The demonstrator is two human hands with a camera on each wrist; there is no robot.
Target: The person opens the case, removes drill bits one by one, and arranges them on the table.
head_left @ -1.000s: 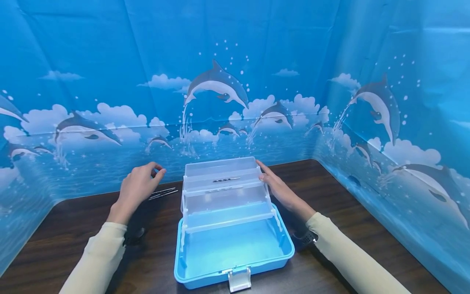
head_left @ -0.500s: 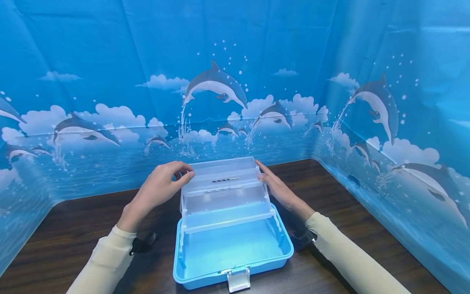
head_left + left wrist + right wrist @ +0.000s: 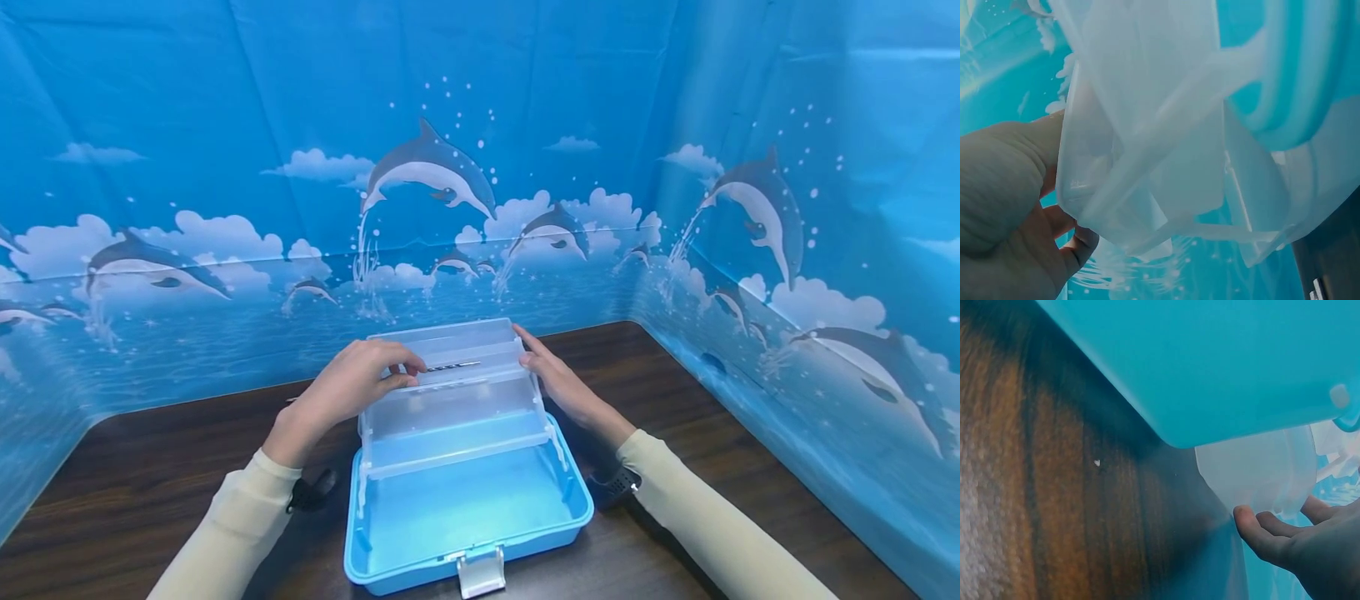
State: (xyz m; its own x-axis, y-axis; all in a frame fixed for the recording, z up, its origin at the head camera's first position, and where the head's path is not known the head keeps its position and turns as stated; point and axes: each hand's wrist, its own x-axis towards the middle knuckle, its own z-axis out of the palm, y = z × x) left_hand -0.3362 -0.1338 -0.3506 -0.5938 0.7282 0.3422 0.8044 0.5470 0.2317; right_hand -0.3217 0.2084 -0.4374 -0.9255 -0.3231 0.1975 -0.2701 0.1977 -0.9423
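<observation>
Head view: drill bit (image 3: 453, 365) crosswise, flutes (image 3: 442, 367) leftward

There are no words or numbers that I can read here. I can make out no letters on the blue box (image 3: 540, 545), its white clip (image 3: 482, 575) or the clear trays (image 3: 457, 408), and none on the big blue sheet (image 3: 322, 75) behind or the brown table (image 3: 172, 454). The thin metal bit (image 3: 456, 366) is too small for me to tell
</observation>
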